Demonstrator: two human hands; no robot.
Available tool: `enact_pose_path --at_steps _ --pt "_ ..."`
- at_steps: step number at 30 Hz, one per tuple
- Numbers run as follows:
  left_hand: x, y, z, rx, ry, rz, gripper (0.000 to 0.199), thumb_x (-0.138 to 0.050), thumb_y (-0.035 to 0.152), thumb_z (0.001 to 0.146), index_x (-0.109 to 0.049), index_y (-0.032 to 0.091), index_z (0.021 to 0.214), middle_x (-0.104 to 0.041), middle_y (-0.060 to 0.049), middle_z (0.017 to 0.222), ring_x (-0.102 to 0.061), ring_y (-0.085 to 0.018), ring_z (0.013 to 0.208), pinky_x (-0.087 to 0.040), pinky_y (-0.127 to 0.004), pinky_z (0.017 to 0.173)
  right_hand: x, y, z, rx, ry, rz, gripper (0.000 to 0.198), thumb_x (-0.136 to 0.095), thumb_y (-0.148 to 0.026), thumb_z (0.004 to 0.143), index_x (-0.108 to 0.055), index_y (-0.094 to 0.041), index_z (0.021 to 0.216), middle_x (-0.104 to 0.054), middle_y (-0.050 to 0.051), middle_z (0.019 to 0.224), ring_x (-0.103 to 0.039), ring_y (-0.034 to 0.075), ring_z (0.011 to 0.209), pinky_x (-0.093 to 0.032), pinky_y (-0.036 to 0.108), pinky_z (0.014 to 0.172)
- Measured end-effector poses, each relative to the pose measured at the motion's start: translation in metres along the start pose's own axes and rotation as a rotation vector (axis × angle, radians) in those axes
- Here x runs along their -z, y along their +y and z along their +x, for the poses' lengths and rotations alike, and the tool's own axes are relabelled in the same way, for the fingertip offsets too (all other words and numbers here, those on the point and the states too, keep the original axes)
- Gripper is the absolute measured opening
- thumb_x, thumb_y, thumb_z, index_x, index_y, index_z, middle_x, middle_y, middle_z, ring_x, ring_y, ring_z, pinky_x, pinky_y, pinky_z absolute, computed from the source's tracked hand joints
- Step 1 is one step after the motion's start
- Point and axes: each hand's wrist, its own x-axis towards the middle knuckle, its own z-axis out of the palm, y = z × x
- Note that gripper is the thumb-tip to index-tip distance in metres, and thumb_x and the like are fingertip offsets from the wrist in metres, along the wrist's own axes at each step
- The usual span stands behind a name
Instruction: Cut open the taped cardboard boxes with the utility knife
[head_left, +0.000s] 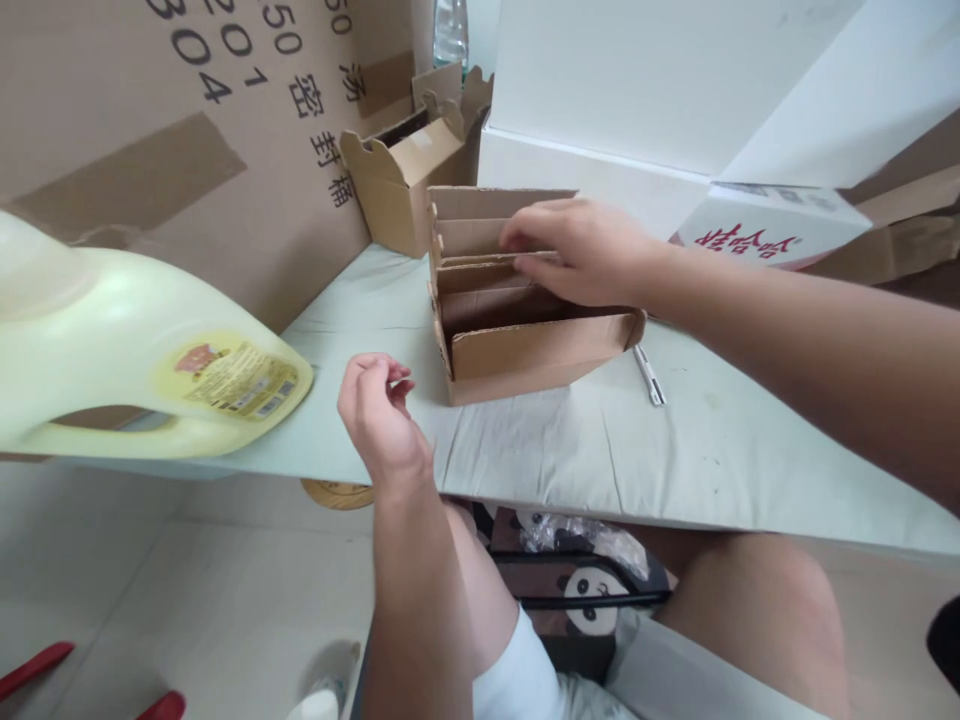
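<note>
A brown cardboard box (517,360) stands on the cloth-covered table with its top open and several upright panels showing. My right hand (581,245) reaches over it from the right. Its thumb lies in front of a middle cardboard panel (480,272) and its fingers behind, closed on the panel's upper edge. To the left of the box, my left hand (386,415) hovers by the table's front with loosely curled fingers. Nothing shows in that hand, and it is apart from the box.
A large yellow jug (135,340) juts in at left. Behind are a smaller cardboard box (409,175), a big printed carton (285,180), a plastic bottle (450,35) and white boxes (600,160). A white-and-black utility knife (649,376) lies right of the open box on the table (720,440).
</note>
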Motion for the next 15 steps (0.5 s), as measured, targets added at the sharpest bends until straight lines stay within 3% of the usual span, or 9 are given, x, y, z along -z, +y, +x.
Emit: enact_pose_path --at_steps 2,5,9,12,15 --pt "0.005 -0.002 0.005 -0.007 0.002 0.063 0.012 -0.061 0.032 0.076 -0.058 0.021 0.073 -0.058 -0.001 0.084 -0.060 -0.014 0.084 -0.043 -0.022 0.068 0.006 0.005 -0.025 -0.064 0.165 0.099 0.019 -0.053 -0.029 0.094 -0.065 -0.029 0.109 -0.072 0.009 0.118 -0.067 0.030 0.113 -0.053 0.050 0.103" --pt "0.009 -0.007 0.010 0.023 -0.012 0.100 0.014 -0.063 0.036 0.074 -0.062 0.023 0.079 -0.063 -0.003 0.098 -0.062 -0.018 0.098 -0.044 -0.024 0.072 -0.002 0.021 -0.069 -0.295 0.480 0.153 0.017 -0.051 -0.022 0.093 -0.063 -0.028 0.103 -0.069 0.011 0.114 -0.065 0.029 0.113 -0.051 0.049 0.103" --pt "0.004 -0.018 0.010 0.065 -0.062 0.134 0.020 -0.063 0.042 0.075 -0.063 0.024 0.085 -0.066 -0.004 0.106 -0.061 -0.020 0.102 -0.044 -0.025 0.073 -0.061 0.050 -0.126 -0.523 0.724 0.268 0.020 -0.054 -0.026 0.090 -0.060 -0.025 0.110 -0.065 0.014 0.118 -0.064 0.031 0.115 -0.052 0.052 0.099" --pt "-0.004 -0.022 0.003 0.079 -0.154 0.152 0.020 -0.063 0.042 0.076 -0.061 0.023 0.083 -0.065 -0.004 0.097 -0.062 -0.018 0.093 -0.044 -0.024 0.070 -0.119 0.056 -0.159 -0.508 0.574 0.518 0.044 -0.063 -0.044 0.088 -0.054 -0.028 0.129 -0.063 0.014 0.133 -0.060 0.036 0.127 -0.050 0.059 0.103" --pt "-0.010 -0.024 -0.003 0.048 -0.230 0.161 0.018 -0.066 0.037 0.074 -0.057 0.022 0.076 -0.060 -0.001 0.082 -0.056 -0.015 0.077 -0.042 -0.022 0.064 -0.152 0.044 -0.180 -0.393 0.416 0.770 0.061 -0.064 -0.056 0.089 -0.046 -0.029 0.140 -0.061 0.014 0.140 -0.058 0.035 0.131 -0.046 0.060 0.111"
